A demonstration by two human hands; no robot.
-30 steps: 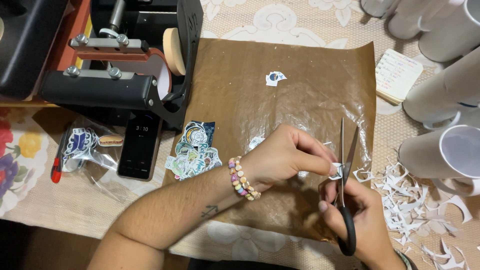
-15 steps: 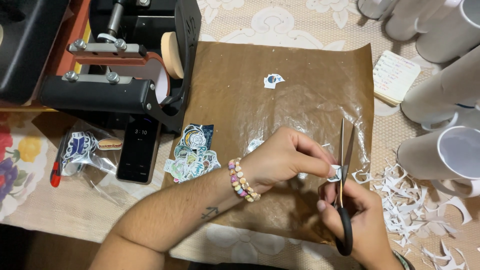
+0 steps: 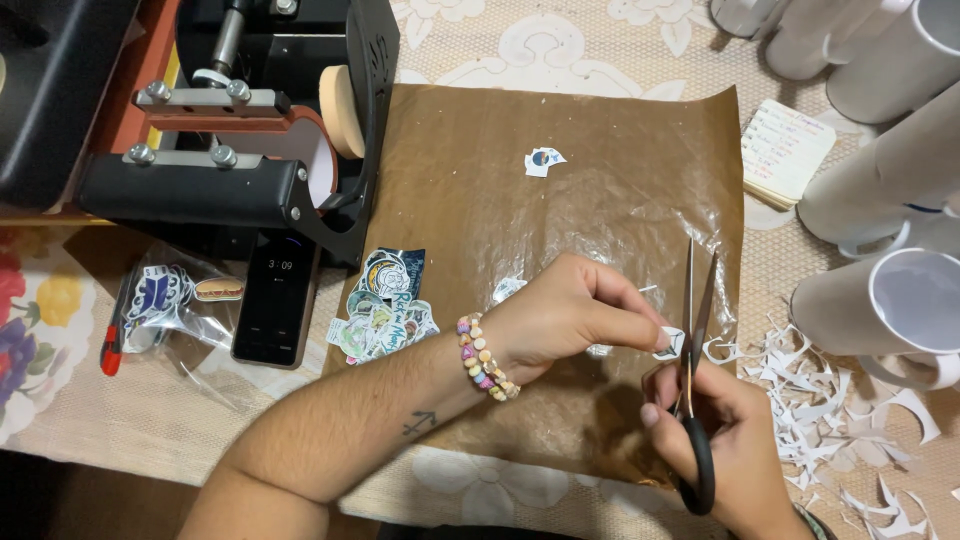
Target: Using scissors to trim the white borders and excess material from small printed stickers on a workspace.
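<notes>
My left hand (image 3: 575, 315), with a bead bracelet on the wrist, pinches a small white paper cut-out (image 3: 668, 343) between thumb and fingers. My right hand (image 3: 725, 440) grips black-handled scissors (image 3: 692, 370), whose blades stand slightly apart and point away from me, right at the cut-out's edge. Both hands work over a brown sheet of baking paper (image 3: 560, 180). A pile of cut stickers (image 3: 383, 310) lies left of my left hand. One small sticker (image 3: 544, 160) sits alone farther up the sheet.
A black mug heat press (image 3: 240, 150) stands at the far left, with a phone (image 3: 277, 298) and a clear bag of stickers (image 3: 165, 300) before it. White mugs (image 3: 900, 300) and a notepad (image 3: 785, 150) crowd the right. Paper scraps (image 3: 840, 400) litter the right side.
Both hands stay in nearly the same place. The cut-out has turned slightly between my left fingers and the scissor blades have shifted a little along its edge.
</notes>
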